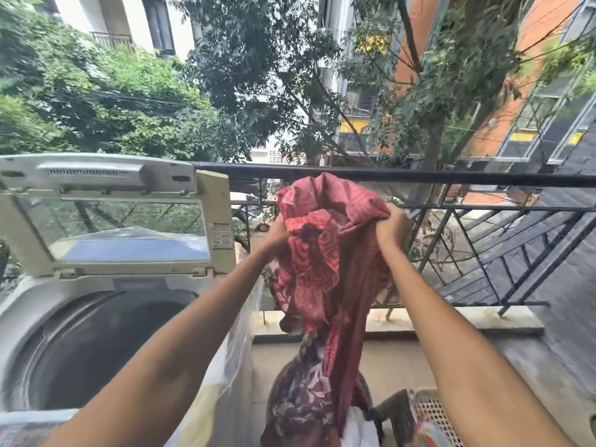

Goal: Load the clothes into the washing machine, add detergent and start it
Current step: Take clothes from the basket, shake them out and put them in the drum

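Both hands, left (277,233) and right (392,229), pinch the red cloth (317,262) at its top, right of the open washing machine (96,333). It looks soft, light; bunching it should help.

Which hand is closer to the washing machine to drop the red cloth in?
The left hand. It grips the red patterned cloth on the side nearest the open washing machine drum; the right hand holds the far side, by the railing.
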Tool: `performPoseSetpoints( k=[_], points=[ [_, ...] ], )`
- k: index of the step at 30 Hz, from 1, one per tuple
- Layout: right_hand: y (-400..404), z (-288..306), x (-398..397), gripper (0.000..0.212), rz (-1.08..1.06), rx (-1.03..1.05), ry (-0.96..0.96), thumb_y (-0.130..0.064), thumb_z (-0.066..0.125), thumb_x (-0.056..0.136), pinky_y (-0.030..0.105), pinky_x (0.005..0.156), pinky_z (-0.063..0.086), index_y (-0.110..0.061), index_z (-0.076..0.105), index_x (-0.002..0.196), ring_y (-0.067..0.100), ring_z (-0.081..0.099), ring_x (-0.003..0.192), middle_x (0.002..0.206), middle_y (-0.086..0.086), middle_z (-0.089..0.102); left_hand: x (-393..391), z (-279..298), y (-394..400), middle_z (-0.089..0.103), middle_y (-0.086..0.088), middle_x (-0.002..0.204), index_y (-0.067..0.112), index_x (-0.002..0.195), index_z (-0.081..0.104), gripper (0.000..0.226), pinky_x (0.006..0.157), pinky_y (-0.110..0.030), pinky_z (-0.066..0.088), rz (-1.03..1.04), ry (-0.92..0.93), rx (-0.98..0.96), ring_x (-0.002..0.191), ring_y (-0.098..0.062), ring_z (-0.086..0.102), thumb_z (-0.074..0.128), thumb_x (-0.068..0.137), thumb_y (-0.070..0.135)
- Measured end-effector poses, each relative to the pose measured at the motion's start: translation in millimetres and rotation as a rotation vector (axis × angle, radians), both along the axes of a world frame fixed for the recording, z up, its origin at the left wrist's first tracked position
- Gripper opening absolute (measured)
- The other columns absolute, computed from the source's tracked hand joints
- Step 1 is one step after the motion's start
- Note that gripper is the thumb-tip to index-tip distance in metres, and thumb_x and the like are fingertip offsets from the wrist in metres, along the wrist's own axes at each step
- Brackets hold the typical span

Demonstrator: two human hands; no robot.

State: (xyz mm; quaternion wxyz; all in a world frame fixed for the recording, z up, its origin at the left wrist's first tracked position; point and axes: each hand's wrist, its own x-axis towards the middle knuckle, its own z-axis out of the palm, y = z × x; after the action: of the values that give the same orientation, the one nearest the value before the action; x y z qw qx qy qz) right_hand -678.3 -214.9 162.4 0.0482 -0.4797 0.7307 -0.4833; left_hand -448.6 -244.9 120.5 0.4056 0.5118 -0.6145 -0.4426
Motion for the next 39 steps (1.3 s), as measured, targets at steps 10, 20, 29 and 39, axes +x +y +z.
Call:
performPoseSetpoints(
  k=[10, 20, 29, 39],
  points=[
    [-30.4, 128.7, 3.0, 0.024, 0.188, -0.258, 0.134, -0.004, 0.048, 0.090, 0.006, 0.040, 0.032, -0.007, 0.070, 0.083, 0.011, 0.055, 0.067, 0.074, 0.002, 0.064, 24.2, 15.3, -10.7, 0.056, -0.017, 0.127, 0.004, 0.129, 0.051, 0.055, 0.100, -0.036, 0.046, -0.341, -0.762, 0.050, 0.114, -0.033, 0.055, 0.073, 0.078, 0.011],
    [-13.9, 152.8, 59.9, 0.030, 0.229, -0.217, 0.390, 0.002, 0.048, 0.088, 0.021, 0.070, 0.048, -0.010, 0.073, 0.098, 0.019, 0.067, 0.079, 0.091, 0.008, 0.073, 43.0, 147.4, 24.8, 0.037, -0.006, 0.141, 0.008, 0.147, 0.022, 0.081, 0.095, -0.025, 0.041, -0.201, -0.111, -0.109, 0.120, -0.018, 0.045, 0.070, 0.083, 0.021],
    [9.0, 159.3, 83.4, 0.030, 0.452, 0.132, 0.594, -0.003, 0.059, 0.082, 0.037, 0.083, 0.052, -0.016, 0.069, 0.108, 0.025, 0.064, 0.096, 0.102, 0.010, 0.070, -1.1, 160.9, 22.5, 0.065, -0.005, 0.066, 0.009, 0.087, 0.074, 0.019, 0.042, -0.014, 0.032, 0.053, -0.182, -0.511, 0.048, -0.003, 0.044, 0.071, 0.081, 0.027],
    [42.1, 92.2, 50.9, 0.081, 0.868, 0.352, -0.251, -0.058, 0.064, 0.074, 0.053, 0.100, 0.044, -0.038, 0.028, 0.144, 0.021, 0.052, 0.123, 0.142, -0.007, 0.043, 17.7, 191.0, 22.0, 0.071, -0.008, 0.085, 0.008, 0.094, 0.072, 0.012, 0.074, -0.036, 0.058, 0.030, 0.157, -0.357, 0.073, -0.021, 0.065, 0.064, 0.086, 0.010]
  ],
)
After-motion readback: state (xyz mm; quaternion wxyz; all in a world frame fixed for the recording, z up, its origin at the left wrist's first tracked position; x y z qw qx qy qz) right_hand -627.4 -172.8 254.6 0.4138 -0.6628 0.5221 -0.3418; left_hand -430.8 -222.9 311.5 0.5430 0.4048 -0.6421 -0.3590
